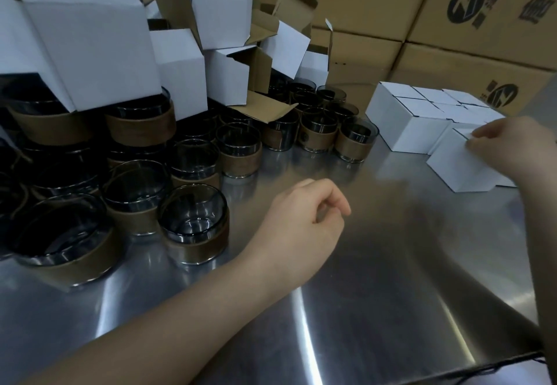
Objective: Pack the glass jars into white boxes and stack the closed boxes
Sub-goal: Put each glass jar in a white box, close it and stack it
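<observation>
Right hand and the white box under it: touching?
Touching. The head view shows the right hand with its curled fingertips gripping the top edge of the white box, with no gap between them.

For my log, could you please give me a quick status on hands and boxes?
Left hand empty, loosely curled above table. Right hand pinching white box top. Jars massed left, path clear.
</observation>
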A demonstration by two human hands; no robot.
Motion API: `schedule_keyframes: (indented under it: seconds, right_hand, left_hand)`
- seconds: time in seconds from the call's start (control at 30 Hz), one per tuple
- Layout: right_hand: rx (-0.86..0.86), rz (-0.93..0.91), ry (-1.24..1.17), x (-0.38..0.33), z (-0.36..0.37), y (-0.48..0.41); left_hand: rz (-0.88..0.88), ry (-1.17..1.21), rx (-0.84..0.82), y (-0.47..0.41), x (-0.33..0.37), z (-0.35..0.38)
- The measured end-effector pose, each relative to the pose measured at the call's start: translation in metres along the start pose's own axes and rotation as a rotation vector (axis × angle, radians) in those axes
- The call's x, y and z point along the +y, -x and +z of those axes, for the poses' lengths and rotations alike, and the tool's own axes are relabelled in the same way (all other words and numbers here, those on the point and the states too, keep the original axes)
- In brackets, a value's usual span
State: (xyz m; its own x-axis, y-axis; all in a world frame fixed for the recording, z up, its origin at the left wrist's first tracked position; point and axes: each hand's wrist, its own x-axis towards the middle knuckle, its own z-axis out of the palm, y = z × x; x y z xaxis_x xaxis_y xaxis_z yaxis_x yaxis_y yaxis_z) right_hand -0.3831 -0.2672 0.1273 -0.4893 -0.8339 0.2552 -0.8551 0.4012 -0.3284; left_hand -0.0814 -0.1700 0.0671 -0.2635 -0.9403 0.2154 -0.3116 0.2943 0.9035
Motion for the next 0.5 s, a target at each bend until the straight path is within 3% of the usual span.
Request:
schedule_keyframes:
  seconds: [0.5]
  right_hand:
    - [0.081,-0.063,0.018,0.002,0.014,-0.018]
  left_hand:
    - [0.051,-0.059,-0.028,-0.001,-0.005,0.001]
